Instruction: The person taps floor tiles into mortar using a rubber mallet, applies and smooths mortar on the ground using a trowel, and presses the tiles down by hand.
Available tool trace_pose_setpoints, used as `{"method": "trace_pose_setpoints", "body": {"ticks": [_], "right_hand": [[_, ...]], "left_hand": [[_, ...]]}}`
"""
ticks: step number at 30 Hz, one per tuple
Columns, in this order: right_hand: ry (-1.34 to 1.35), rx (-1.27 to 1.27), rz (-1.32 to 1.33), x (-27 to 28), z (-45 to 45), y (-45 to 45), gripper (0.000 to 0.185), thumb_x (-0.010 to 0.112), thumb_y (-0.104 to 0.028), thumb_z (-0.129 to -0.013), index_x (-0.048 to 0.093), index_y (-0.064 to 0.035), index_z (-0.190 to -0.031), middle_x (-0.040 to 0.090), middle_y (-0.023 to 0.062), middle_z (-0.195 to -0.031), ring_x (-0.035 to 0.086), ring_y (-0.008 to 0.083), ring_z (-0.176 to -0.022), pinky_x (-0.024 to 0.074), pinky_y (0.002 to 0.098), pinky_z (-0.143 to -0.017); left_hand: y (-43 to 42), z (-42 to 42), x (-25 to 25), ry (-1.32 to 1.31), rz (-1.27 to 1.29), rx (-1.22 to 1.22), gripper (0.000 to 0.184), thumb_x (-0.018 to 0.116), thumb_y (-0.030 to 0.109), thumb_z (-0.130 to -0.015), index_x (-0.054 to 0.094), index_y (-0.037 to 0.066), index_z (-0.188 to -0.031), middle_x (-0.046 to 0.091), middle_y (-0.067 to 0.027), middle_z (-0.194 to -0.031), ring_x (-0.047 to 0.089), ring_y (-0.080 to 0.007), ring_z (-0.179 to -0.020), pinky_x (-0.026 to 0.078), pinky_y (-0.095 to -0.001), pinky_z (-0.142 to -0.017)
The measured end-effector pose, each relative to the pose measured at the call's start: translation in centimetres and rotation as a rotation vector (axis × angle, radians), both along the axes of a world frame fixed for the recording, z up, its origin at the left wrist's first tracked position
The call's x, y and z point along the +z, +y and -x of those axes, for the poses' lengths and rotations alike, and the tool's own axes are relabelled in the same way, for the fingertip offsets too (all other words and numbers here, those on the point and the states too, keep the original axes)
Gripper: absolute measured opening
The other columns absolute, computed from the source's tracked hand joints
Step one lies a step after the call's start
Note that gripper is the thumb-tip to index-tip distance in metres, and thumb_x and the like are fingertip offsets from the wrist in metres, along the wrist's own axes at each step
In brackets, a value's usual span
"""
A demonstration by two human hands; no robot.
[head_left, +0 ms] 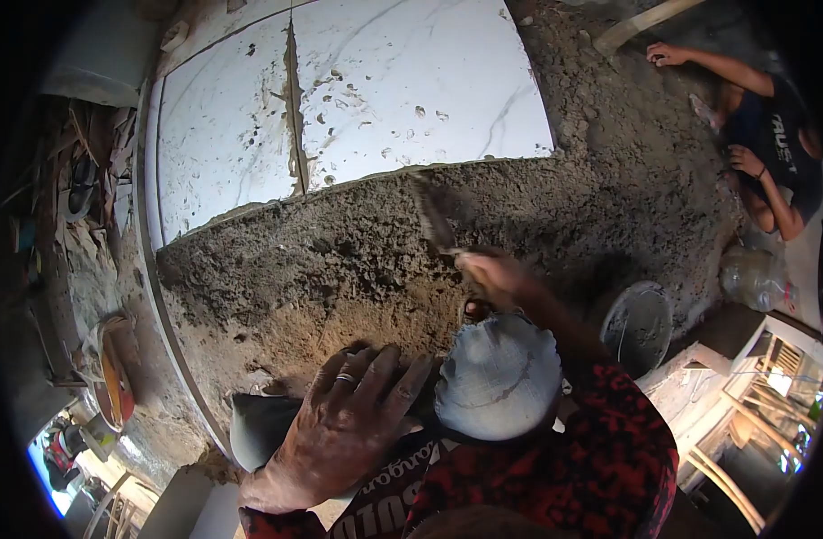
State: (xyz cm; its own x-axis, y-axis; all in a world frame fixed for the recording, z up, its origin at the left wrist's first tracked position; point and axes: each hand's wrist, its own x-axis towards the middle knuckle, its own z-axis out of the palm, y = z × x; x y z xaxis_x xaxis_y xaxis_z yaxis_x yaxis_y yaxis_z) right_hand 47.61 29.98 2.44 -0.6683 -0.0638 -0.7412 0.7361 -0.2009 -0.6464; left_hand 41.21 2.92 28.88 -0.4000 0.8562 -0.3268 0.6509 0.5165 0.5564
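Observation:
My right hand [494, 274] grips the handle of a trowel [436, 216], whose blade is smeared by motion. The blade is over the rough wet mortar [367, 242], close to the near edge of a white marbled tile [429, 81]. My left hand [353, 418], with a ring on one finger, lies with its fingers stretched out over my lap beside one knee. A second tile [223, 135] lies to the left, with a mortar-smeared gap between the two. Both tiles carry spots of mortar. Between my arms is my knee in patched pale denim [499, 377].
A bucket [639, 328] stands right of my forearm. Another person [775, 148] crouches at the upper right, near a wooden bar [650, 22]. A clear plastic jug [755, 280] lies below them. A long straight strip [173, 328] borders the mortar on the left.

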Motion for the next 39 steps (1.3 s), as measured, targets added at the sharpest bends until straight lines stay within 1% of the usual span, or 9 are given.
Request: {"method": "trace_pose_setpoints", "body": {"ticks": [14, 18, 21, 23, 24, 26, 29, 35, 39], "right_hand": [[0.051, -0.609, -0.048, -1.8, -11.1, 10.2, 0.028, 0.05, -0.029, -0.092, 0.063, -0.0063, -0.102, 0.062, 0.0049, -0.092, 0.057, 0.0109, -0.078, 0.0451, 0.0232, -0.072], [0.167, 0.096, -0.577, 2.3, -8.0, 5.3, 0.05, 0.047, -0.038, -0.093, 0.05, 0.0006, -0.125, 0.057, 0.0121, -0.116, 0.053, 0.0202, -0.109, 0.0401, 0.0326, -0.097], [-0.044, 0.041, -0.471, 1.4, -4.4, 2.9, 0.054, 0.05, -0.039, -0.092, 0.047, 0.0026, -0.127, 0.06, 0.0157, -0.11, 0.054, 0.0259, -0.11, 0.0411, 0.0348, -0.095], [0.695, 0.65, -1.06, -3.0, -5.4, 5.9, 0.055, 0.053, -0.039, -0.091, 0.049, 0.005, -0.123, 0.061, 0.0173, -0.107, 0.054, 0.0258, -0.108, 0.0402, 0.0343, -0.095], [0.698, 0.649, -1.067, -2.1, -4.8, 7.0, 0.055, 0.053, -0.039, -0.091, 0.049, 0.005, -0.123, 0.061, 0.0173, -0.107, 0.054, 0.0258, -0.108, 0.0402, 0.0343, -0.095], [-0.028, 0.256, -0.77, 0.8, -3.8, 8.9, 0.052, 0.056, -0.036, -0.09, 0.052, 0.0057, -0.12, 0.061, 0.0141, -0.104, 0.053, 0.021, -0.105, 0.039, 0.0341, -0.093], [-0.02, -0.342, -0.269, 1.1, -6.5, 11.4, 0.048, 0.058, -0.034, -0.089, 0.055, 0.0045, -0.117, 0.061, 0.0106, -0.105, 0.053, 0.0192, -0.1, 0.0409, 0.0333, -0.088], [0.136, -0.07, -0.774, -0.8, -10.8, 17.0, 0.036, 0.056, -0.032, -0.09, 0.059, -0.0002, -0.104, 0.059, 0.0047, -0.079, 0.055, 0.0144, -0.07, 0.0457, 0.0311, -0.064], [-0.226, -0.449, -0.525, 5.9, -7.8, 17.2, 0.031, 0.054, -0.033, -0.091, 0.06, -0.0033, -0.099, 0.055, 0.0025, -0.069, 0.051, 0.0134, -0.055, 0.0435, 0.0307, -0.05]], "left_hand": [[-1.0, -0.1, 0.2, -0.004, -0.01, 0.012, 0.062, 0.065, 0.036, -0.077, 0.046, 0.01, -0.129, 0.05, -0.0129, -0.125, 0.054, -0.0293, -0.108, 0.042, -0.0447, -0.094], [-0.4, 0.2, -0.3, 0.006, -0.046, -0.053, 0.062, 0.065, 0.036, -0.077, 0.046, 0.01, -0.129, 0.05, -0.0126, -0.124, 0.054, -0.0294, -0.106, 0.043, -0.044, -0.093], [0.5, 0.4, -0.4, 0.004, -0.037, -0.065, 0.061, 0.066, 0.034, -0.077, 0.046, 0.009, -0.129, 0.051, -0.0127, -0.122, 0.054, -0.0294, -0.105, 0.043, -0.0432, -0.092], [0.7, 0.2, -0.3, 0.027, -0.036, -0.074, 0.06, 0.066, 0.033, -0.078, 0.046, 0.009, -0.129, 0.051, -0.0128, -0.121, 0.054, -0.0292, -0.105, 0.043, -0.0427, -0.092], [0.7, 0.2, -0.2, 0.046, -0.031, -0.07, 0.06, 0.066, 0.032, -0.078, 0.046, 0.009, -0.129, 0.051, -0.0129, -0.12, 0.055, -0.029, -0.104, 0.043, -0.0421, -0.092], [0.7, 0.3, 0.0, 0.047, -0.031, -0.044, 0.06, 0.066, 0.031, -0.077, 0.046, 0.008, -0.129, 0.051, -0.0131, -0.12, 0.055, -0.0292, -0.104, 0.043, -0.0419, -0.091], [0.5, 0.3, 0.0, 0.037, -0.027, 0.005, 0.059, 0.066, 0.029, -0.077, 0.046, 0.008, -0.128, 0.052, -0.0132, -0.119, 0.055, -0.0295, -0.103, 0.043, -0.0416, -0.091], [0.1, 0.3, -0.3, 0.001, 0.002, -0.004, 0.06, 0.062, 0.036, -0.08, 0.045, 0.008, -0.131, 0.05, -0.0128, -0.116, 0.051, -0.0282, -0.109, 0.041, -0.0415, -0.092], [-0.1, 0.6, -0.1, -0.011, -0.069, -0.029, 0.059, 0.068, 0.027, -0.074, 0.047, 0.008, -0.126, 0.053, -0.0129, -0.119, 0.056, -0.0307, -0.101, 0.044, -0.0428, -0.09]]}}
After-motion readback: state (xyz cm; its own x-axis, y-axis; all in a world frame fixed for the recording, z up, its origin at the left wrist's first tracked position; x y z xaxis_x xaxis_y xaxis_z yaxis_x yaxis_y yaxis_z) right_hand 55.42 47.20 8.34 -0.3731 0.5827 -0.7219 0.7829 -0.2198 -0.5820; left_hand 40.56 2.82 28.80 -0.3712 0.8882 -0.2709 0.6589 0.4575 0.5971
